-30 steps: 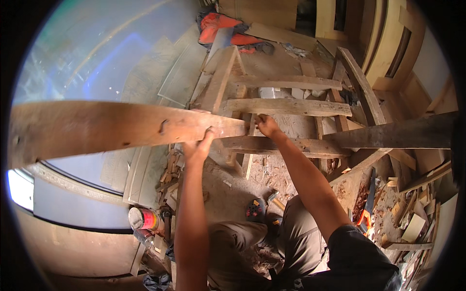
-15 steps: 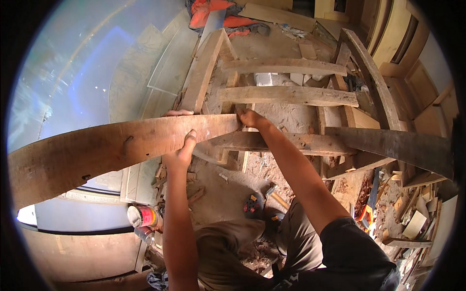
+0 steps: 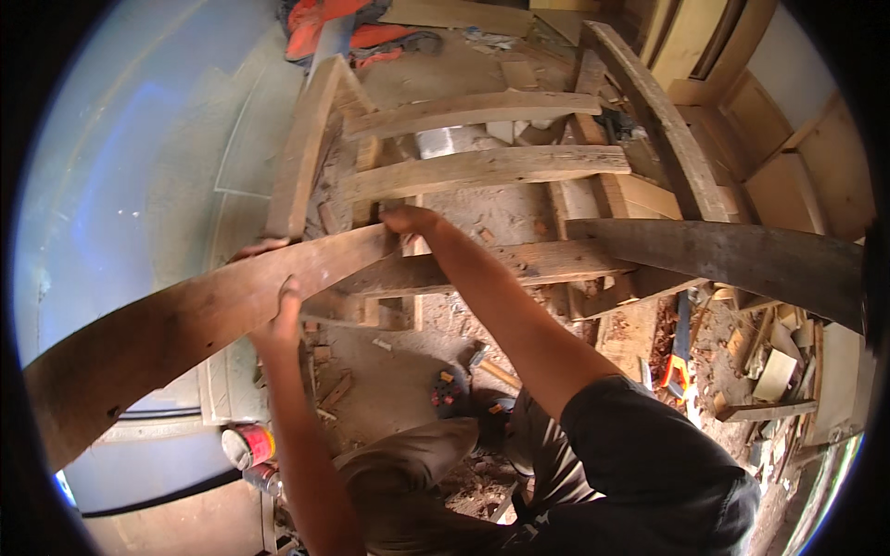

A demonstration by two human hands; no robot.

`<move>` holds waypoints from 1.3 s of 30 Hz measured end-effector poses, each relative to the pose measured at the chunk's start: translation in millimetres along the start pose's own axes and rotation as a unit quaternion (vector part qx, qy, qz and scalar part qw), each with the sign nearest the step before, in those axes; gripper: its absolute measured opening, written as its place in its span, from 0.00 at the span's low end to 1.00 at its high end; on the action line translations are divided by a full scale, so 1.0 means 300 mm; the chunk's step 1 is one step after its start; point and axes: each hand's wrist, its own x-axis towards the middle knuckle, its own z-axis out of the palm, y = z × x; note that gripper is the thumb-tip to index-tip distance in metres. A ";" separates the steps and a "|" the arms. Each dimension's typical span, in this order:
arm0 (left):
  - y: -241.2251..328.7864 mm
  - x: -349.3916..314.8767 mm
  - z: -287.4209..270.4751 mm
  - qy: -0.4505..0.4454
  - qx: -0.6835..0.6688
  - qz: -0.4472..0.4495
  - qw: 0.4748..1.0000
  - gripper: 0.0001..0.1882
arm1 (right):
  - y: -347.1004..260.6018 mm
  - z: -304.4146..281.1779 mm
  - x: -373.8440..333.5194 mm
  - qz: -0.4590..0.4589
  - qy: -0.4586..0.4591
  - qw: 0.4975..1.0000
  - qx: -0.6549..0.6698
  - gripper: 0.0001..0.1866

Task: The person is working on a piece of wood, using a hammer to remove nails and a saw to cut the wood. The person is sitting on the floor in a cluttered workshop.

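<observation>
The long brown plank (image 3: 176, 324) is held slantwise, a dark spot marking its lower edge towards 8 o'clock; its other end lies just off centre towards 10 o'clock, beside the wooden frame (image 3: 501, 167); this frame, of rough, weathered beams, spreads from 11 to 3 o'clock; contact between them is unclear.

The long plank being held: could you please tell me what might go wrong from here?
The plank reaches well left of the left hand, so that end may dip or swing. The right hand is at the other end, close to the wooden frame, so it might get pinched.
</observation>
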 end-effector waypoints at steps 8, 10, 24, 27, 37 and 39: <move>0.011 0.004 0.003 0.023 0.027 -0.011 0.999 0.26 | -0.062 -0.018 -0.086 -0.017 -0.011 0.999 -0.028 0.35; 0.008 0.003 0.009 0.022 -0.007 -0.005 1.000 0.25 | -0.061 -0.016 -0.085 -0.010 0.001 1.000 -0.023 0.36; 0.020 0.006 0.005 0.014 0.011 -0.006 1.000 0.25 | -0.025 -0.032 -0.051 -0.031 0.047 0.992 -0.112 0.31; 0.027 0.005 0.010 0.023 0.009 -0.012 1.000 0.24 | -0.029 -0.035 -0.059 -0.028 0.057 0.990 -0.125 0.29; -0.024 -0.022 -0.002 0.024 -0.046 -0.024 0.998 0.25 | 0.011 -0.042 -0.018 -0.107 0.093 0.975 -0.170 0.32; -0.042 -0.025 -0.013 0.007 -0.046 0.020 0.999 0.22 | 0.041 -0.050 -0.004 -0.159 0.133 0.960 -0.187 0.31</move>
